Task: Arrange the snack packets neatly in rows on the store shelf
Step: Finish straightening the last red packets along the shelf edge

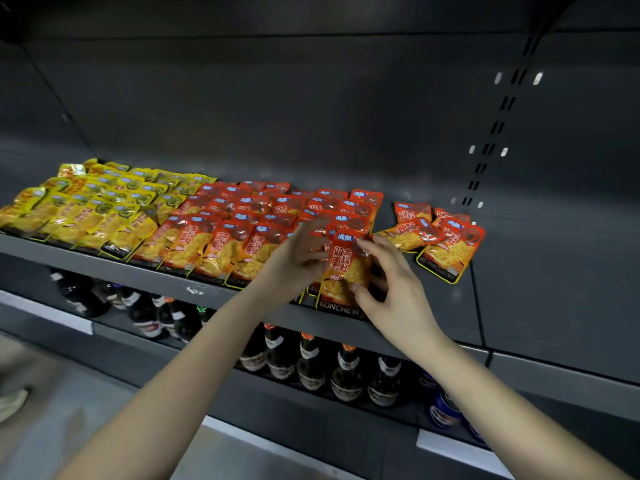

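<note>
Bottles [346, 372] are ranged lowest and nearest, under the shelf [502, 306]; at the shelf's front edge one red packet [348, 268] is pinched by the right hand [391, 289], thumb at its lower part and fingertips at its top corner; the left hand [294, 258] is laid against the packet's left side, but blur prevents its grip from being determined. Overlapping rows of red packets [221, 233] are set to the left, with yellow packets [97, 209] at far left; a loose pile [446, 240] of red packets is left to the right, apart from the rows.
</note>
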A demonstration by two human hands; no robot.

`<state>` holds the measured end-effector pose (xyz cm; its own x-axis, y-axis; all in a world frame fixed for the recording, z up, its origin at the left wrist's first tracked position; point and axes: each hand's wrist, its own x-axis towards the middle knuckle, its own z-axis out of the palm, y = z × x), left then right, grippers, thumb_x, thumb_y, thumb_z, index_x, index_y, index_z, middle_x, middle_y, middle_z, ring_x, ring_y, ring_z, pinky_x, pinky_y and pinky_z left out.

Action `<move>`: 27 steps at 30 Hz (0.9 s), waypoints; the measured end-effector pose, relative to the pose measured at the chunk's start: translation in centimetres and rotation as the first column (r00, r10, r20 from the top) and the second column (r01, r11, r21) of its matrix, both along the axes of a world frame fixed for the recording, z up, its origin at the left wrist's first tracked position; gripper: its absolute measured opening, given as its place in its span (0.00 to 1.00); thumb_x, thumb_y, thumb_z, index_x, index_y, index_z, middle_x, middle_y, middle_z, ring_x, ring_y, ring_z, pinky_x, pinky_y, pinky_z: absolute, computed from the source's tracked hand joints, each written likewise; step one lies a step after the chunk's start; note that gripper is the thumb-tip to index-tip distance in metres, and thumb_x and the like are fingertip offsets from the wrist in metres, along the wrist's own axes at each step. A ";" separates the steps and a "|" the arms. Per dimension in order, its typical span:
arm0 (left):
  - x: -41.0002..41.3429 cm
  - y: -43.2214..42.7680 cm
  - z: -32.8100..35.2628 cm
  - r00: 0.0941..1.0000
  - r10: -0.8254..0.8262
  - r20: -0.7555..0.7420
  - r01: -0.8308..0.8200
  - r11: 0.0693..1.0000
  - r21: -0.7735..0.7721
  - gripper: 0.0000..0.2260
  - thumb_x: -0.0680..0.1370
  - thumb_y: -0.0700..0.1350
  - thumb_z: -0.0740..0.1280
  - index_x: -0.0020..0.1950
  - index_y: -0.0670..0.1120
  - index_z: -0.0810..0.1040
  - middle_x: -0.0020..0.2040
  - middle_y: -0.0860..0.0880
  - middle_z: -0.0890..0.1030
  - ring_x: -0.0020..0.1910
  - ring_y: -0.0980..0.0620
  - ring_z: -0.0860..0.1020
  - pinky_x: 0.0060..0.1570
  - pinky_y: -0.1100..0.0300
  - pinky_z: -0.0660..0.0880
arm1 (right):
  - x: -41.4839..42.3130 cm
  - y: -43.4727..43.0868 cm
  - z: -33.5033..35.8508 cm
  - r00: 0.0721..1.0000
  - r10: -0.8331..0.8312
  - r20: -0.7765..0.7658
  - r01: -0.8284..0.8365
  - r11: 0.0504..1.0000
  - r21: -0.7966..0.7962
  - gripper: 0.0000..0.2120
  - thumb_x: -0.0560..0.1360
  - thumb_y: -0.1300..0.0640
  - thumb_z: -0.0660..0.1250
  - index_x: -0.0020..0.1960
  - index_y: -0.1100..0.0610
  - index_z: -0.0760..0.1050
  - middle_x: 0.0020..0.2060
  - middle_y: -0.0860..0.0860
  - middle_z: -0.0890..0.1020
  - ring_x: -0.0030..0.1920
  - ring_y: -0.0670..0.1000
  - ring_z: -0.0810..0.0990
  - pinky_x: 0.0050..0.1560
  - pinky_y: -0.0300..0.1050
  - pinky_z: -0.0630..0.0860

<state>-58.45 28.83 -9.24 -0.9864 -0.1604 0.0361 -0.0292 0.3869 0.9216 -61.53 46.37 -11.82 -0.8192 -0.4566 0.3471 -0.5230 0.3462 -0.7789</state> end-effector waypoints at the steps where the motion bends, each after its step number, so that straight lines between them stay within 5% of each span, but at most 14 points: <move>1: -0.1 -0.4 0.1 1.000 -0.015 0.007 0.015 1.000 -0.003 0.26 0.76 0.33 0.64 0.69 0.54 0.64 0.64 0.47 0.74 0.58 0.55 0.77 0.45 0.67 0.76 | 0.1 -0.3 0.0 1.000 -0.006 0.005 0.006 1.000 -0.001 0.27 0.72 0.60 0.69 0.69 0.50 0.66 0.72 0.49 0.62 0.72 0.47 0.61 0.68 0.52 0.68; 3: -0.4 -1.0 0.2 0.998 -0.057 0.030 0.057 0.998 -0.017 0.27 0.75 0.35 0.66 0.70 0.55 0.64 0.65 0.49 0.73 0.58 0.55 0.76 0.44 0.68 0.76 | 0.1 -0.8 -0.1 1.000 -0.025 0.013 0.025 1.000 -0.010 0.28 0.72 0.61 0.69 0.69 0.49 0.66 0.72 0.49 0.62 0.71 0.49 0.64 0.67 0.50 0.69; 8: -0.9 -2.4 0.2 0.991 -0.126 0.045 0.131 0.981 -0.142 0.29 0.74 0.37 0.68 0.71 0.57 0.63 0.67 0.53 0.70 0.57 0.57 0.76 0.43 0.68 0.75 | 0.3 -2.0 0.1 0.995 -0.092 0.043 0.094 0.995 -0.032 0.27 0.72 0.64 0.69 0.68 0.51 0.66 0.69 0.48 0.64 0.63 0.47 0.71 0.54 0.23 0.69; 12: -1.3 -3.6 -0.1 0.985 -0.173 -0.009 0.160 0.928 -0.337 0.30 0.75 0.39 0.68 0.72 0.56 0.62 0.66 0.53 0.71 0.52 0.60 0.78 0.39 0.71 0.75 | 0.3 -2.9 0.0 0.984 -0.171 0.059 0.172 0.985 -0.020 0.28 0.71 0.65 0.69 0.68 0.52 0.65 0.67 0.49 0.65 0.55 0.48 0.75 0.48 0.19 0.67; 17: -2.0 -4.9 -0.2 0.969 -0.239 -0.068 0.197 0.904 -0.379 0.24 0.76 0.39 0.66 0.71 0.53 0.66 0.61 0.54 0.74 0.49 0.63 0.77 0.42 0.78 0.70 | 0.0 -3.8 -0.2 0.961 -0.273 0.046 0.272 0.962 0.022 0.28 0.71 0.66 0.68 0.69 0.53 0.64 0.66 0.51 0.66 0.50 0.49 0.76 0.43 0.18 0.66; 19: -2.2 -5.2 -0.3 0.960 -0.261 -0.102 0.189 0.872 -0.452 0.20 0.77 0.41 0.64 0.69 0.53 0.69 0.59 0.54 0.73 0.53 0.61 0.74 0.50 0.75 0.68 | 0.2 -4.3 -0.3 0.952 -0.306 0.020 0.305 0.951 0.052 0.28 0.72 0.65 0.67 0.69 0.53 0.64 0.66 0.50 0.66 0.51 0.49 0.76 0.49 0.21 0.67; 22: -2.6 -5.5 -1.7 0.935 -0.310 -0.174 0.122 0.740 -0.662 0.16 0.79 0.47 0.61 0.66 0.52 0.73 0.65 0.54 0.73 0.65 0.53 0.68 0.69 0.56 0.61 | 0.6 -4.8 -0.9 0.939 -0.333 -0.084 0.343 0.925 0.163 0.27 0.73 0.60 0.66 0.70 0.54 0.63 0.67 0.51 0.65 0.63 0.51 0.70 0.65 0.41 0.67; 27: -2.8 -5.6 -3.8 0.921 -0.356 -0.157 0.080 0.570 -0.818 0.27 0.75 0.62 0.47 0.68 0.54 0.70 0.72 0.52 0.67 0.72 0.49 0.61 0.73 0.49 0.46 | 0.8 -5.5 -1.3 0.902 -0.384 -0.196 0.431 0.804 0.408 0.25 0.74 0.47 0.61 0.70 0.53 0.66 0.69 0.53 0.66 0.67 0.58 0.66 0.67 0.56 0.66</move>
